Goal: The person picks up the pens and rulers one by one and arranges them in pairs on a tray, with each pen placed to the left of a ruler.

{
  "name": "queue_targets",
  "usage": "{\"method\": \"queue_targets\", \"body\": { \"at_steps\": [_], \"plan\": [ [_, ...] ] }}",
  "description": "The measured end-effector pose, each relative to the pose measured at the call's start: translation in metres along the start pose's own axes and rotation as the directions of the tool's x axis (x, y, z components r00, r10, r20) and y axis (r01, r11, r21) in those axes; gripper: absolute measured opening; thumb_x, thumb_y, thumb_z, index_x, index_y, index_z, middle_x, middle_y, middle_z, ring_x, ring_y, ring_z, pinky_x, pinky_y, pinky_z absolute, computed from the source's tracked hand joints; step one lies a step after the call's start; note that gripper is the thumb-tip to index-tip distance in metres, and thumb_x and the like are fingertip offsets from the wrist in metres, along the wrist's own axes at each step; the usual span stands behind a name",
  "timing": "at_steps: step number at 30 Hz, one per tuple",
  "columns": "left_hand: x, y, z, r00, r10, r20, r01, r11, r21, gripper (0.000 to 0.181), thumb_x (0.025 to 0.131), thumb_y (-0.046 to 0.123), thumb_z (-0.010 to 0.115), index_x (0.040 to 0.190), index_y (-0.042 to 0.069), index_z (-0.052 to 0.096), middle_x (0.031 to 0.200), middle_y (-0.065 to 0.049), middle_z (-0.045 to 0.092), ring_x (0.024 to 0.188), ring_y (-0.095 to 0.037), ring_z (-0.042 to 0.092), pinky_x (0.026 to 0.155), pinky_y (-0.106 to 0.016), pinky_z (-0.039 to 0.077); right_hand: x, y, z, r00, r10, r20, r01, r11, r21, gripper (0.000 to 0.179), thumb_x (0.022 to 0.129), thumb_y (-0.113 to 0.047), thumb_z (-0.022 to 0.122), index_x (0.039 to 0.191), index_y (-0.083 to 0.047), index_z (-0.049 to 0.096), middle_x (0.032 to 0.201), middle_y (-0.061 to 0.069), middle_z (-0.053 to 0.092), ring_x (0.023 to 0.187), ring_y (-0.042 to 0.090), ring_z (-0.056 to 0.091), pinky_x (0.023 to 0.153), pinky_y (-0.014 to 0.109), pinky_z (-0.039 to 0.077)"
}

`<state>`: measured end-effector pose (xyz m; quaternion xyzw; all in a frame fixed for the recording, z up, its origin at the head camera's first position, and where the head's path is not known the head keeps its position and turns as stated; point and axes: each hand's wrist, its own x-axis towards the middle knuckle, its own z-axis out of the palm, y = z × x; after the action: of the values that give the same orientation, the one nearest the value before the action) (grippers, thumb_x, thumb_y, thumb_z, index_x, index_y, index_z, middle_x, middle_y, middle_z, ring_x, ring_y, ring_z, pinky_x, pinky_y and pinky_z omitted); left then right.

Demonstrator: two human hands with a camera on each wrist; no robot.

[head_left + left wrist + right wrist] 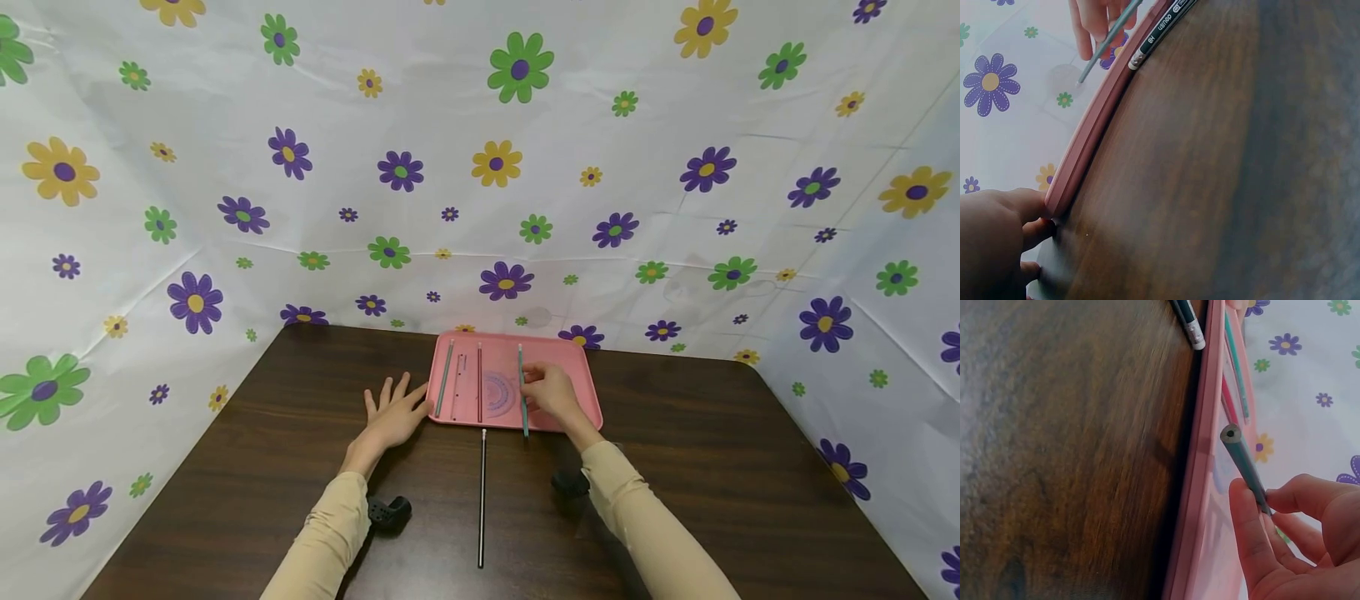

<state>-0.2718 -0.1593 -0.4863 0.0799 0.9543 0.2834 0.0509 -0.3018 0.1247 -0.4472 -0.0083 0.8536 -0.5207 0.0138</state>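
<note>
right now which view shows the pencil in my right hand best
Head: both ends of the pencil show. Right wrist has one end close up, the rest hidden by fingers; left wrist shows part, cut by the frame.

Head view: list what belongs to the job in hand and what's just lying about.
Likely in the job:
green pencil, pinched by right hand
pink tray, touched by left hand

Apparently lying about:
dark pencil
ruler
protractor
red pencil
other green pencil
</note>
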Motion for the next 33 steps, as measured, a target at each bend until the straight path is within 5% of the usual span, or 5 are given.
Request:
{"method": "queue_targets", "body": {
  "at_steps": [8,20,28,33],
  "plan": [
    [0.0,0.0,0.0,1.0,-0.017,0.004,0.017,1.0,0.01,0.056,0.105,0.046,0.038,0.155,0.019,0.038,0.167,-0.017,0.01,0.153,-0.046,-0.004,0.112,-0.07,-0.017,0.01,0.008,0.001,0.997,-0.048,-0.062,0.04,0.991,-0.127,0.036,0.084,0.002,0.067,0.12,0.008,0.067,0.108,0.025,0.07,0.073,0.019,0.07,0.062,0.027,0.058],
    [0.001,0.001,0.0,1.0,-0.014,0.001,0.014,1.0,0.008,0.057,0.105,0.047,0.038,0.155,0.02,0.037,0.167,-0.017,0.01,0.153,-0.045,-0.004,0.113,-0.07,-0.017,0.019,0.015,0.004,0.999,-0.013,-0.049,0.007,0.993,-0.114,0.023,0.089,-0.001,0.068,0.11,0.008,0.071,0.1,0.023,0.072,0.057,0.012,0.064,0.053,0.024,0.055],
    [0.002,0.002,0.002,1.0,-0.012,0.005,0.012,1.0,0.005,0.056,0.105,0.046,0.039,0.155,0.02,0.038,0.167,-0.017,0.011,0.153,-0.045,-0.005,0.113,-0.07,-0.017,0.019,0.019,0.007,0.986,-0.147,-0.08,0.115,0.942,-0.317,0.014,0.088,-0.004,0.069,0.096,0.005,0.076,0.099,0.018,0.075,0.096,0.031,0.068,0.088,0.043,0.053],
    [0.001,0.001,0.001,1.0,-0.018,0.001,0.018,1.0,0.009,0.057,0.105,0.047,0.039,0.155,0.02,0.038,0.167,-0.017,0.011,0.153,-0.045,-0.005,0.113,-0.07,-0.017,0.018,0.018,0.009,0.981,-0.172,-0.087,0.133,0.929,-0.346,0.011,0.087,-0.007,0.071,0.088,0.003,0.076,0.091,0.015,0.075,0.091,0.03,0.066,0.087,0.044,0.052]
  ]
}}
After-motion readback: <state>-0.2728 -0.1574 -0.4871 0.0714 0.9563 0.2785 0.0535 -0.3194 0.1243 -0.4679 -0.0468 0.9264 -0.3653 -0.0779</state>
